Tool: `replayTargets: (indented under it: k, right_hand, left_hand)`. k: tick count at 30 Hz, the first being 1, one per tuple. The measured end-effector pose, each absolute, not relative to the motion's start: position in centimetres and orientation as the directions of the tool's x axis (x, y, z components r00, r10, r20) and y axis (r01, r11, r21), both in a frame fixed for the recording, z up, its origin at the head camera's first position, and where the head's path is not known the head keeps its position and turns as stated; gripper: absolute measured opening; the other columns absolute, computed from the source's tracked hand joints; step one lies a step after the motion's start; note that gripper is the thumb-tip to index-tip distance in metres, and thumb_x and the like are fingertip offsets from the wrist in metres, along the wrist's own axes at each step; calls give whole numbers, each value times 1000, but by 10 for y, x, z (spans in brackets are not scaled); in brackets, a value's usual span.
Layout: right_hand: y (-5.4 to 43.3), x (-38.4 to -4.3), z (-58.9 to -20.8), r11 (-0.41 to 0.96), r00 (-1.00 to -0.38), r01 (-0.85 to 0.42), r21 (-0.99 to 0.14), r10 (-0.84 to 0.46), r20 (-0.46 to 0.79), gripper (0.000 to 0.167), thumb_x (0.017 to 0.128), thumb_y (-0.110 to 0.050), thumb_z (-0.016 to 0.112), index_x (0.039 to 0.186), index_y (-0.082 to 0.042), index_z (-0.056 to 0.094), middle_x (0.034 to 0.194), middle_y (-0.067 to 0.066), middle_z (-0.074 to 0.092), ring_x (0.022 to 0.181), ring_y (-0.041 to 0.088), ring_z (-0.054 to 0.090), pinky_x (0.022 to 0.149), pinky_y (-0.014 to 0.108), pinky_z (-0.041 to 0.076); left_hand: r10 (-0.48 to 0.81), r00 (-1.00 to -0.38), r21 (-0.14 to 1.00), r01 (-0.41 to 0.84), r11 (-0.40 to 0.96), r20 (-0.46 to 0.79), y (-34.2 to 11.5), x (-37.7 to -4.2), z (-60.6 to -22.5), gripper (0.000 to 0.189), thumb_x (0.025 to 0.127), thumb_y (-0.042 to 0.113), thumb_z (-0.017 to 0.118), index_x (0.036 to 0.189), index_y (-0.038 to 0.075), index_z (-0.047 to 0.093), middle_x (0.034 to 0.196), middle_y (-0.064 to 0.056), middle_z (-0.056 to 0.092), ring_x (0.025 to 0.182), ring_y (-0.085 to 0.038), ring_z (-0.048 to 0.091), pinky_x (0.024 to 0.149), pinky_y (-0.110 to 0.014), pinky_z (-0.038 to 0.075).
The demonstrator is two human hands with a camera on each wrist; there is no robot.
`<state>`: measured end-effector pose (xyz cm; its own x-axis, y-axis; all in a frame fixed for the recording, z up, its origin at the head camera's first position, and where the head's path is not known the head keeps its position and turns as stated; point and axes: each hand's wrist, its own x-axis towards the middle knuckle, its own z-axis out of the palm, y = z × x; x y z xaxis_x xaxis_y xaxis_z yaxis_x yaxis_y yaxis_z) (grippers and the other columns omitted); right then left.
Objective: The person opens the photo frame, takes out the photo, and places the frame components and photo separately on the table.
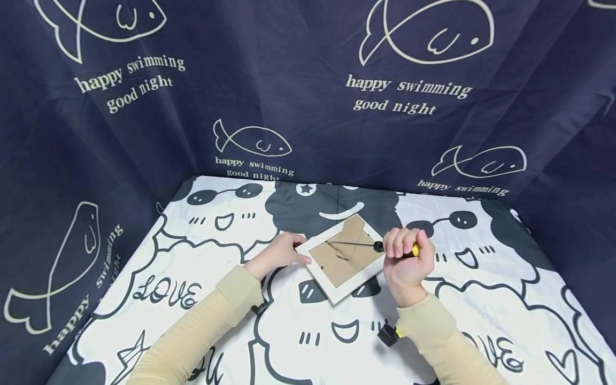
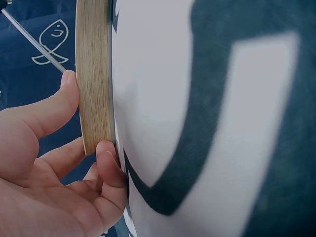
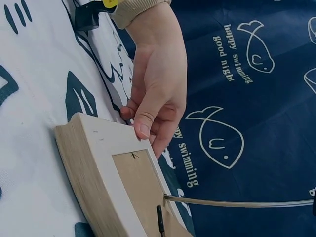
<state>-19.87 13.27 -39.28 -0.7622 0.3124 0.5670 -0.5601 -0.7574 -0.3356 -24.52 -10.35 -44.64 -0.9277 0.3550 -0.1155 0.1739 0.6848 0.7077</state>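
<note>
A picture frame (image 1: 334, 295) lies face down, its white back border around a brown backing board (image 1: 341, 271). My left hand (image 1: 284, 251) grips its left corner, thumb on the upper face and fingers at the lower edge; the wood-grain side (image 2: 96, 74) shows in the left wrist view. In my right hand (image 1: 406, 267) is a screwdriver (image 1: 358, 244) with a black and yellow handle, fingers curled round it. Its long thin shaft (image 3: 247, 203) slants across the frame, and the tip meets the backing near the inner edge. Dark metal tabs (image 3: 160, 219) stand up from the board.
A cloth (image 1: 207, 267) with cartoon sheep covers the table. Dark blue curtains (image 1: 308, 96) with fish drawings hang behind and at the sides. A black device (image 1: 387, 335) with a yellow strap sits at the right wrist.
</note>
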Motion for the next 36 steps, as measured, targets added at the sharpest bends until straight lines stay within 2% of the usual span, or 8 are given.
replayTargets:
  k: [6,10,13,16,19,22,29,36]
  right_hand:
    - [128,-196,-393,-738,-745,-592,-325,347,570,41,95,-10,31,54,-5,29,45,3,27,40,16,26,42,25,22]
    - [126,-195,-394,-708,-708,-628,-324,346,616,37,91,-6,37,55,-4,28,47,5,29,42,18,29,43,27,26]
    - [125,-195,-396,-692,-657,-648,-319,297,693,35,88,-3,37,55,-1,28,49,6,32,43,19,32,44,29,31]
    - [123,-196,-398,-661,-579,-683,-311,230,782,36,88,0,35,53,3,32,49,10,38,44,22,39,45,32,38]
    - [121,-198,-398,-622,-505,-720,-308,164,848,40,90,2,32,51,6,35,48,13,43,44,25,44,46,34,43]
    - [117,-203,-395,-596,-470,-738,-315,120,874,42,91,0,32,49,3,34,45,12,41,41,24,44,44,32,42]
    - [106,-218,-382,-608,-518,-717,-342,136,844,46,92,-10,39,48,-3,29,43,3,32,38,13,32,39,25,28]
    - [94,-234,-370,-560,-613,-695,-450,135,778,48,93,-13,43,48,-4,30,43,2,31,36,13,26,35,24,20]
  left_hand:
    - [367,-922,700,181,690,-124,-103,-246,-446,38,75,22,80,109,8,69,92,-2,67,75,-12,55,67,-24,47]
    - [393,-911,688,204,696,-128,-103,-247,-445,48,76,22,79,120,6,64,105,-7,68,86,-15,60,76,-29,50]
    - [406,-905,667,224,711,-129,-103,-248,-445,54,77,22,78,124,3,61,117,-13,64,103,-23,60,87,-35,49]
    - [411,-902,662,228,714,-134,-103,-248,-443,55,78,21,78,126,2,59,125,-16,59,115,-29,55,94,-38,47]
    - [414,-900,666,225,711,-138,-103,-248,-442,56,78,21,77,127,1,58,127,-19,57,117,-31,53,95,-40,45]
    - [417,-899,667,229,709,-135,-103,-247,-442,57,78,21,77,128,0,57,125,-21,56,117,-33,52,96,-40,45]
    - [413,-900,666,224,711,-138,-104,-250,-445,59,78,22,77,129,1,56,125,-22,55,119,-33,51,98,-40,43]
    - [387,-907,664,189,724,-164,-103,-252,-447,61,77,24,77,130,2,54,129,-23,52,124,-35,48,100,-42,42]
